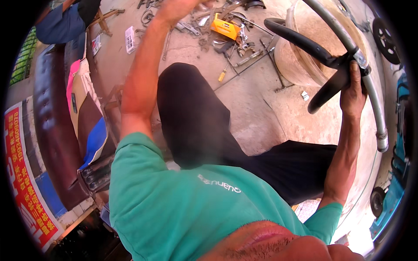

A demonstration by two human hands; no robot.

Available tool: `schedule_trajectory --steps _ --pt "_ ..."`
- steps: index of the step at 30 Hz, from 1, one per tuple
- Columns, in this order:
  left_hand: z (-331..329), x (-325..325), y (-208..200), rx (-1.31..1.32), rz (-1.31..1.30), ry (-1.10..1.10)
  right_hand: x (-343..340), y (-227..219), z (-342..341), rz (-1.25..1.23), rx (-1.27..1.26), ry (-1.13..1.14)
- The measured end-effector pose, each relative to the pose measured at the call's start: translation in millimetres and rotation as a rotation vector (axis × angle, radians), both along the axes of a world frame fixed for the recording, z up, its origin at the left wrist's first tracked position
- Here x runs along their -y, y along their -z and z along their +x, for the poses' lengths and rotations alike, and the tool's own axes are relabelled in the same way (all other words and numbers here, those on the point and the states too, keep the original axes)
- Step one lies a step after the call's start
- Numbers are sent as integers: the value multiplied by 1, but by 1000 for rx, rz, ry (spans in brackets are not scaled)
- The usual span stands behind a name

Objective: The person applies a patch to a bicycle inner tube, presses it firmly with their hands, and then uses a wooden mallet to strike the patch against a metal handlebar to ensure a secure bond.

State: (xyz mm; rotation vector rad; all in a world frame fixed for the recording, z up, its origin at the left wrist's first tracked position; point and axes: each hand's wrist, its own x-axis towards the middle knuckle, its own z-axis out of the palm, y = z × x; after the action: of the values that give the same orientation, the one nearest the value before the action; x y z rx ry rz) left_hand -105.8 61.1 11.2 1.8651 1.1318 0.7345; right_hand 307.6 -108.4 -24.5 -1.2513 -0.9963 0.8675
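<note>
My right hand (353,100) grips a black curved bar (300,40) at its joint with a long silver metal tube (371,89). The thumb lies along the joint, and the tube slants from the top edge down to a capped end at the right. Up at the top edge, my left hand (185,8) reaches over scattered metal tools (188,27); its fingers are blurred and partly cut off. A yellow open box (225,27) lies just right of it among wrenches and other tools. Closer to my knees is a screwdriver with a yellow handle (222,75).
Behind the held bar stands a large pale round tub (296,65). At left is a brown padded bench (54,117) with blue and pink material, beside a red banner (26,182). Another person (61,26) sits at upper left. A black wheel (385,41) and a teal vehicle (392,204) line the right.
</note>
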Motion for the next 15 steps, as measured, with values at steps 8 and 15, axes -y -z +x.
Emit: schedule_trajectory --steps 8,15 --pt "-96 109 219 -130 -676 -338 -15 33 5 -113 -281 -67" --pt "-60 187 328 -328 -809 -359 -8 41 14 -168 -130 -107"
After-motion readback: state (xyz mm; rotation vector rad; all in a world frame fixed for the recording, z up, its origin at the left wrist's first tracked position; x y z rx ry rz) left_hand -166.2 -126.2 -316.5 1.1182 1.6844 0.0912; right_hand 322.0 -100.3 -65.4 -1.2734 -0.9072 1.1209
